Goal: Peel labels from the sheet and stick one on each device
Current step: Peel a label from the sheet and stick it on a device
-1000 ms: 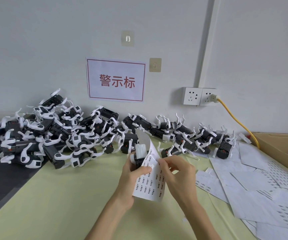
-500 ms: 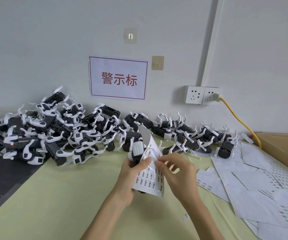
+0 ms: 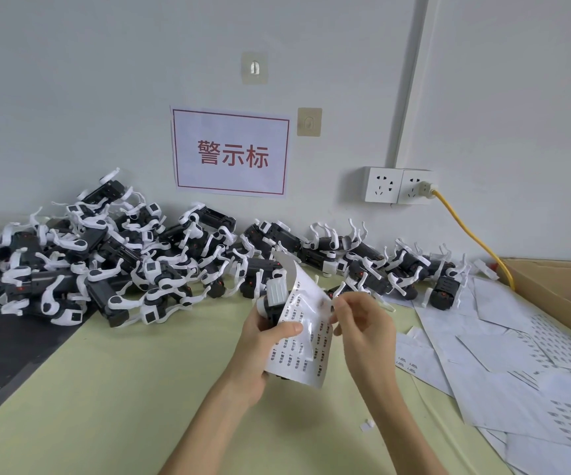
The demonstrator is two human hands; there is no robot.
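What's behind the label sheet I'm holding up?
Behind the label sheet the left hand holds a black and white device; only its top shows. Its lower body and the fingers gripping it are covered by the sheet.

In my left grip (image 3: 260,341) I held one black-and-white device (image 3: 274,301) upright with the curled white label sheet (image 3: 302,334) pressed against it, rows of small printed labels facing me. More devices (image 3: 112,258) lay heaped along the counter's (image 3: 123,389) back edge against the wall.
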